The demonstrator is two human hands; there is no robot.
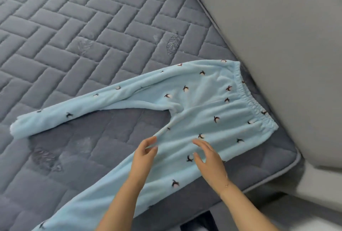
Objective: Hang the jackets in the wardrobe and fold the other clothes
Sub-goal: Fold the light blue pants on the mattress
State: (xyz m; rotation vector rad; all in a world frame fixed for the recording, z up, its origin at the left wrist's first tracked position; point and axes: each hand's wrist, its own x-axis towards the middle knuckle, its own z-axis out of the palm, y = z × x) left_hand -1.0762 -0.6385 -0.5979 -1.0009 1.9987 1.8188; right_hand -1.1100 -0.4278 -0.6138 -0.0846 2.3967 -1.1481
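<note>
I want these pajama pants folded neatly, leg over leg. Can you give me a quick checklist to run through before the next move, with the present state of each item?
1. Light blue pants lie flat on the quilted mattress: ok.
2. Waistband on the mattress, not over the edge: ok.
3. Legs spread apart, ready to bring together: ok.
4. Left hand pinches the near leg's inner edge: ok.
5. Right hand has a grip: not ok, fingers open over the fabric.
6. Near leg's cuff untangled: cannot tell, out of view.
</note>
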